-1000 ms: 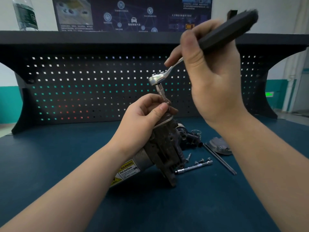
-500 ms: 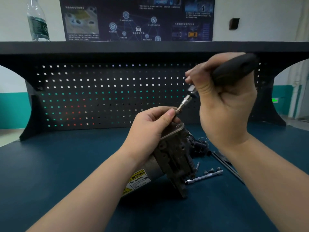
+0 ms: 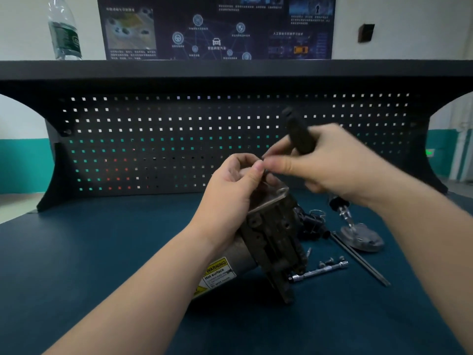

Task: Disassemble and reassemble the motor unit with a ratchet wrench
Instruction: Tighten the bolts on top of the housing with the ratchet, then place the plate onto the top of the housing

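Left hand (image 3: 231, 190) grips the motor unit (image 3: 268, 237) top, right hand (image 3: 330, 162) clutches the ratchet wrench (image 3: 298, 133) handle — whatever small piece sits between those fingertips could drop among the loose bolts (image 3: 331, 260) beside the motor.

The motor unit (image 3: 268, 242) stands tilted on the dark blue bench near the centre: a grey cylinder with a yellow warning label points near-left, and a dark, grimy cast housing with a pale metal plate on top rises to the far right. The ratchet wrench (image 3: 298, 133) is up above it, its black handle slanting up-left; its head appears hidden behind fingers.
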Demonstrator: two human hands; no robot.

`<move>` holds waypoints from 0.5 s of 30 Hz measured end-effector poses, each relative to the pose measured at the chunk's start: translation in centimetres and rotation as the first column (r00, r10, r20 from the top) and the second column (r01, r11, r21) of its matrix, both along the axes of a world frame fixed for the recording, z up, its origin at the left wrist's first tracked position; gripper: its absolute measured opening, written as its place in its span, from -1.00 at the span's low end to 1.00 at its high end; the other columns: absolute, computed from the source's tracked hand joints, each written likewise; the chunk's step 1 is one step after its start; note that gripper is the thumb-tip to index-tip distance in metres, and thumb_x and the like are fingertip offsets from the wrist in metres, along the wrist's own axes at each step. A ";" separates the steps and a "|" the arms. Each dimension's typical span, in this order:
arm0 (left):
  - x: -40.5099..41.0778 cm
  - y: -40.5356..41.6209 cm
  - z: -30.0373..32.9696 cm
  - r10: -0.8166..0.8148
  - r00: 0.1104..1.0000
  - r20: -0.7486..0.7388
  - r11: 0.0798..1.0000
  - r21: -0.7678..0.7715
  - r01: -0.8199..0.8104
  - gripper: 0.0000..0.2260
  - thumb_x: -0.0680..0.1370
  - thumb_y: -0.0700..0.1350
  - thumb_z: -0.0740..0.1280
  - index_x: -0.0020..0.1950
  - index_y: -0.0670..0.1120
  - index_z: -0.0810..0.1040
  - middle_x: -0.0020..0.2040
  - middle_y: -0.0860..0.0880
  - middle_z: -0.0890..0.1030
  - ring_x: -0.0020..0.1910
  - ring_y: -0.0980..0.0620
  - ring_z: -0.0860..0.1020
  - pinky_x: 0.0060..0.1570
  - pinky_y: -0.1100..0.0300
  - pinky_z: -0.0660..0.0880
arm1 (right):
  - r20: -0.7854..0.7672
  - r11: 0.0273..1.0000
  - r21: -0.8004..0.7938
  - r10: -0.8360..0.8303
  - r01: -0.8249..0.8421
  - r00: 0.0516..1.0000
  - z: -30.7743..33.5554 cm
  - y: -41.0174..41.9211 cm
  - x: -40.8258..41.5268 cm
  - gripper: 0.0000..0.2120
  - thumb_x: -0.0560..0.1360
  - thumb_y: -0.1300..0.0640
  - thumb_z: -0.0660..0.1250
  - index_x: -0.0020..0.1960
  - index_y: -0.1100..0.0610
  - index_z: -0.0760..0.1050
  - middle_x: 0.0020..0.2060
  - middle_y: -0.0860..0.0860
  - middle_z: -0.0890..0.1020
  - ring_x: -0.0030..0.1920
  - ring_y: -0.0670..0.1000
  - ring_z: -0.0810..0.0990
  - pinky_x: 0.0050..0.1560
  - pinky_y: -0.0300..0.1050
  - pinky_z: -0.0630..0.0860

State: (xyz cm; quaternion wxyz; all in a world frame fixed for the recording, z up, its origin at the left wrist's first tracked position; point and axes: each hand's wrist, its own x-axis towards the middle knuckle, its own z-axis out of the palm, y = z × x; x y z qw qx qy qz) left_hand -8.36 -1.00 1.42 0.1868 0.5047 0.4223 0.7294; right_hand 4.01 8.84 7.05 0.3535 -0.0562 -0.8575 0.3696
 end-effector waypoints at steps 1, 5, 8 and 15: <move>0.0 0.0 0.0 0.011 1.000 -0.011 1.000 0.001 -0.011 -0.96 0.63 -0.17 0.23 0.00 -0.12 0.43 -0.35 0.04 0.61 -0.40 0.16 0.56 -0.37 0.30 0.50 | 0.034 1.000 -0.017 0.020 -0.019 0.999 -0.3 -0.3 -0.3 -0.81 0.32 0.07 0.53 -0.14 0.16 0.65 -0.53 -0.09 0.57 -0.59 -0.21 0.43 -0.56 -0.42 0.30; -0.1 0.0 -0.2 0.053 0.997 -0.052 0.998 -0.021 -0.055 -0.93 0.62 -0.12 0.26 0.01 -0.10 0.42 -0.34 0.06 0.63 -0.36 0.15 0.58 -0.33 0.26 0.51 | 0.034 0.998 -0.070 0.008 -0.005 0.999 -0.5 0.1 -0.6 -0.85 0.32 0.09 0.54 -0.17 0.15 0.67 -0.44 -0.01 0.65 -0.54 -0.21 0.46 -0.57 -0.42 0.29; 0.0 0.3 -0.2 0.213 0.955 -0.206 0.971 -0.068 -0.231 -0.89 0.63 -0.02 0.22 0.04 -0.04 0.45 -0.15 0.07 0.70 -0.15 0.17 0.65 -0.12 0.20 0.54 | 0.030 0.965 -0.230 -0.121 0.125 0.992 -0.6 2.0 -0.7 -0.81 0.45 0.08 0.47 -0.12 0.23 0.62 -0.51 -0.04 0.56 -0.62 -0.18 0.32 -0.64 -0.32 0.21; 0.1 -0.3 0.4 0.297 0.703 -0.646 0.818 -0.207 -0.536 -0.74 0.56 0.27 0.12 0.10 0.18 0.46 0.00 0.27 0.56 0.00 0.37 0.47 -0.13 0.44 0.32 | 0.736 0.836 -0.034 -0.350 0.548 0.580 -5.9 7.3 -1.5 -0.67 0.56 0.03 0.34 -0.30 0.20 0.43 -0.51 0.04 0.40 -0.58 -0.06 0.22 -0.54 -0.30 0.14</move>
